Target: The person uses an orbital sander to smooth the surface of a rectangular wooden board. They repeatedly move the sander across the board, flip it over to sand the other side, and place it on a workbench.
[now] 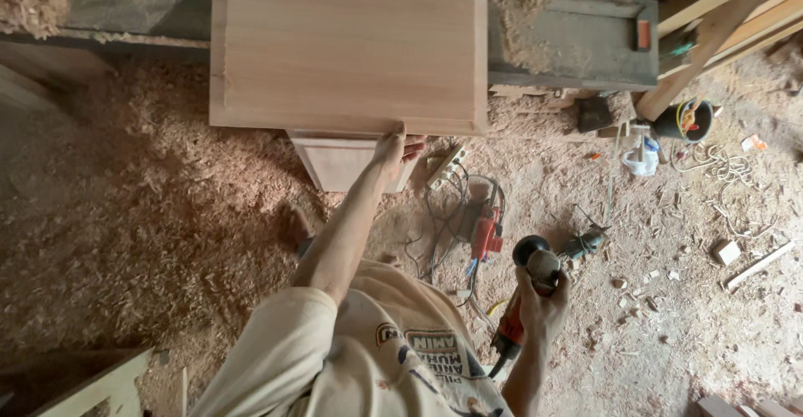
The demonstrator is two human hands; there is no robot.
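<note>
Pale rectangular wooden panel [347, 45] with a raised bevelled border: we are steadying it where it is lying flat across a dark, dusty workbench [577, 45], its near edge overhanging a smaller wooden piece [339, 162] below.

Left hand [395, 151]: we are reaching it forward, fingers curling up over the panel's near edge and closing on it in a light pinch.

Right hand [542, 300]: we are wrapping it fully round the body of a red and grey handheld power grinder [529, 287], holding the tool low at our side, disc end pointing away, well apart from the panel.

Surroundings: thick wood shavings [142, 208] are covering the floor; a second red power tool [485, 231] and tangled black cables [447, 216] are lying between our feet and the bench, beside a white socket strip [446, 166]; a dark bucket [686, 120] and timber lengths [719, 24] are sitting to the right.

Hazards, as we are judging them: the cables are running close underfoot and could be snagging a step or the grinder's cord; the one-handed grip on the panel's edge is slight, so the board could be sliding off its support; loose shavings could be making footing slippery.
</note>
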